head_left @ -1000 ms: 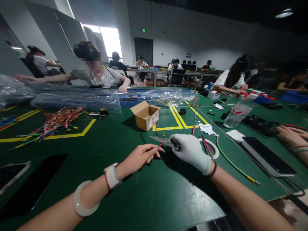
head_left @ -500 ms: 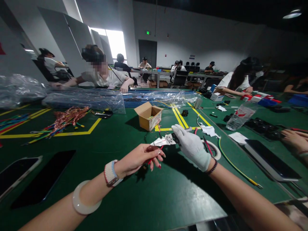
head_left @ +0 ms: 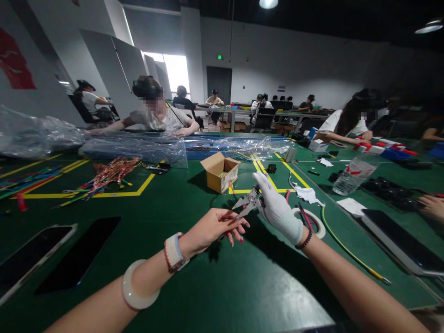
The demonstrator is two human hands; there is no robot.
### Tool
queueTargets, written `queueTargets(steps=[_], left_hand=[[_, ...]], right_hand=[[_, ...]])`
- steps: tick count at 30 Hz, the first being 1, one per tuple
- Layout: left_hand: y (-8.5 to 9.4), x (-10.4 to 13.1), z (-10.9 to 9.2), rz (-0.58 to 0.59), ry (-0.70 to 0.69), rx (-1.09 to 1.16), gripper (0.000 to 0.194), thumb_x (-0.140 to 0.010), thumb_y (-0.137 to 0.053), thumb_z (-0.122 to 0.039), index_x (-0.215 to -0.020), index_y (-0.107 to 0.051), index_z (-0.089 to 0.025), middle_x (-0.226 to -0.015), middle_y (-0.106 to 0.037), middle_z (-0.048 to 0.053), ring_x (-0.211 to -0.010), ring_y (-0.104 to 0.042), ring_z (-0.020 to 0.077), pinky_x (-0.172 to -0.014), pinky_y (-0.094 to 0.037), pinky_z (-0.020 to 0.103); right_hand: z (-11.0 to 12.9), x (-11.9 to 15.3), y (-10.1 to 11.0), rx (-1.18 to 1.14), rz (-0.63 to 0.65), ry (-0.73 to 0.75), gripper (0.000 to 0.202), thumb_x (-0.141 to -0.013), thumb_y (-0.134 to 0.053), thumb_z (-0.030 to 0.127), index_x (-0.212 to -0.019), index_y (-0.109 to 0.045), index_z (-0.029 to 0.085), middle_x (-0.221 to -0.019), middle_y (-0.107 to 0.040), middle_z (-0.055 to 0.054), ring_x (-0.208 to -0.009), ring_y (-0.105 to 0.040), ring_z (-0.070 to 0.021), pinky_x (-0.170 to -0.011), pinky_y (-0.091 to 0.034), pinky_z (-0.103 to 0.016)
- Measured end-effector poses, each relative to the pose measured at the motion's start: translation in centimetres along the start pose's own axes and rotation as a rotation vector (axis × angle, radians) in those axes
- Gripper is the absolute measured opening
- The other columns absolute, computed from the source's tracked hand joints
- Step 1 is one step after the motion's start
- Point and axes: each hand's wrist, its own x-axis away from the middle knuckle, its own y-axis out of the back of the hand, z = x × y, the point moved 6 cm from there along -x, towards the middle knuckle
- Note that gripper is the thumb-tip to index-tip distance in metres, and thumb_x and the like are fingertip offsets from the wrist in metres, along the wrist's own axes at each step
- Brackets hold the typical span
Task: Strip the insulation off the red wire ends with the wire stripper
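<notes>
My left hand (head_left: 217, 229), bare with a bracelet and bangle at the wrist, is closed in a pinch on a thin red wire (head_left: 222, 237), mostly hidden by the fingers. In my right hand (head_left: 275, 210), which wears a white glove, is a pair of wire strippers (head_left: 250, 202). Their silver jaws are spread apart and point at the left fingertips. Whether the jaws touch the wire cannot be made out. Just beyond the hands stands an open cardboard box (head_left: 215, 181) with small bits in it.
Copper-ended wires (head_left: 116, 173) lie at left, behind two dark phones (head_left: 81, 254). To the right are a white tape roll (head_left: 322, 227), a yellow-green cable (head_left: 347, 252), a plastic bottle (head_left: 355, 173) and a power bank-like slab (head_left: 398, 236). Co-workers sit across the table behind plastic wrap (head_left: 138, 150).
The wire strippers' jaws have gone from closed to spread, and my right fingers have straightened along the handles. The whole view has shifted slightly, with both hands appearing a little farther right.
</notes>
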Motion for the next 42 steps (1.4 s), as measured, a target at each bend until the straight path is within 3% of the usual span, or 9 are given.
queueTargets(steps=[5, 11, 15, 18, 24, 28, 36, 42], left_hand=[[-1.0, -1.0, -0.2, -0.012, -0.051, 0.039, 0.031, -0.077, -0.073, -0.037, -0.089, -0.071, -0.01, -0.075, -0.068, 0.005, -0.061, -0.065, 0.0129, -0.057, -0.05, 0.023], [-3.6, -2.0, -0.9, 0.044, -0.166, 0.022, 0.034, -0.079, -0.07, -0.039, -0.095, -0.07, -0.009, -0.08, -0.07, 0.008, -0.069, -0.068, 0.0177, -0.068, -0.055, 0.03], [-4.2, -2.7, -0.4, -0.017, -0.174, 0.002, 0.034, -0.077, -0.071, -0.04, -0.09, -0.069, -0.009, -0.079, -0.069, 0.008, -0.069, -0.068, 0.0182, -0.07, -0.056, 0.031], [-3.8, -3.3, 0.4, -0.081, -0.184, -0.008, 0.033, -0.077, -0.071, -0.042, -0.085, -0.067, -0.01, -0.081, -0.069, 0.008, -0.071, -0.068, 0.0181, -0.072, -0.056, 0.031], [-2.3, -3.9, 2.5, -0.158, -0.197, -0.068, 0.037, -0.08, -0.065, -0.047, -0.088, -0.062, -0.011, -0.088, -0.07, 0.01, -0.07, -0.069, 0.0184, -0.071, -0.056, 0.032], [-1.8, -3.8, 3.0, -0.181, -0.206, -0.138, 0.036, -0.084, -0.059, -0.048, -0.093, -0.061, -0.013, -0.09, -0.07, 0.01, -0.065, -0.068, 0.0158, -0.065, -0.056, 0.029], [-1.4, -3.5, 3.1, -0.232, -0.265, -0.213, 0.029, -0.086, -0.059, -0.043, -0.091, -0.06, -0.014, -0.086, -0.069, 0.006, -0.063, -0.066, 0.0139, -0.065, -0.054, 0.028], [-1.3, -3.5, 3.2, -0.249, -0.26, -0.245, 0.03, -0.085, -0.06, -0.043, -0.091, -0.063, -0.013, -0.087, -0.07, 0.007, -0.061, -0.064, 0.014, -0.062, -0.053, 0.027]], right_hand=[[-0.8, 0.8, 0.6, -0.054, -0.048, -0.03, 0.087, -0.07, -0.043, 0.002, -0.15, -0.014, 0.02, -0.155, -0.02, -0.011, -0.141, -0.022, -0.0243, -0.113, -0.029, -0.047], [-1.4, 0.8, 3.0, -0.148, -0.151, -0.144, 0.069, -0.074, -0.048, 0.008, -0.141, -0.035, 0.022, -0.141, -0.044, -0.011, -0.131, -0.041, -0.0245, -0.109, -0.035, -0.047], [-3.2, 1.2, 4.0, -0.185, -0.222, -0.22, 0.058, -0.077, -0.044, 0.01, -0.134, -0.044, 0.022, -0.13, -0.055, -0.01, -0.119, -0.053, -0.0225, -0.102, -0.042, -0.042], [-3.9, 1.5, 3.7, -0.142, -0.189, -0.19, 0.056, -0.076, -0.046, 0.009, -0.131, -0.048, 0.02, -0.127, -0.057, -0.011, -0.117, -0.054, -0.0219, -0.101, -0.043, -0.04], [-3.0, 1.7, 2.2, -0.076, -0.047, -0.137, 0.063, -0.074, -0.046, 0.004, -0.135, -0.045, 0.02, -0.13, -0.055, -0.011, -0.12, -0.053, -0.0216, -0.102, -0.043, -0.04], [-1.9, 1.8, 1.4, -0.099, -0.045, -0.094, 0.067, -0.074, -0.044, 0.002, -0.139, -0.039, 0.02, -0.134, -0.052, -0.011, -0.125, -0.048, -0.0208, -0.107, -0.039, -0.041], [-1.8, 2.3, -0.7, -0.109, 0.007, -0.071, 0.086, -0.07, -0.04, -0.003, -0.15, -0.015, 0.02, -0.153, -0.026, -0.012, -0.141, -0.025, -0.0201, -0.114, -0.028, -0.043], [-1.1, 2.3, -0.9, -0.113, 0.066, -0.101, 0.09, -0.071, -0.042, -0.001, -0.151, -0.006, 0.02, -0.156, -0.018, -0.012, -0.142, -0.019, -0.0209, -0.113, -0.03, -0.041]])
